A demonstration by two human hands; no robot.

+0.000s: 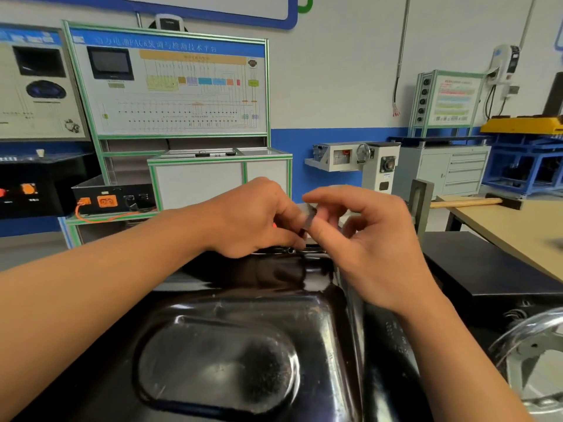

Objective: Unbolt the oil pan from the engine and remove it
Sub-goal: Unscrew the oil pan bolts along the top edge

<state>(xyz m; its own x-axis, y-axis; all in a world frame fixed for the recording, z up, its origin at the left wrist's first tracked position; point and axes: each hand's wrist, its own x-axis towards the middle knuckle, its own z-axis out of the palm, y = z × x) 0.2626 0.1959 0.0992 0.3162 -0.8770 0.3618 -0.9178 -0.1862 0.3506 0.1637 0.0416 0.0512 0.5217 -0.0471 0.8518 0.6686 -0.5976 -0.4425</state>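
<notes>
The glossy black oil pan (219,354) fills the lower middle of the view, bottom side up, with an oval recess in its face. Both hands hover over its far edge. My left hand (256,217) is curled, fingertips down at the pan's far flange (292,250). My right hand (359,236) pinches a small dark bolt-like part (309,222) between thumb and forefinger, just above that edge. The two hands almost touch around this part. Whether the left hand holds anything is hidden by its fingers.
A chrome handwheel (530,348) sits at the lower right. A tan workbench (518,226) with a wooden-handled hammer (475,203) lies to the right. A grey upright bracket (422,208) stands behind my right hand. Training panels (170,86) and cabinets line the far wall.
</notes>
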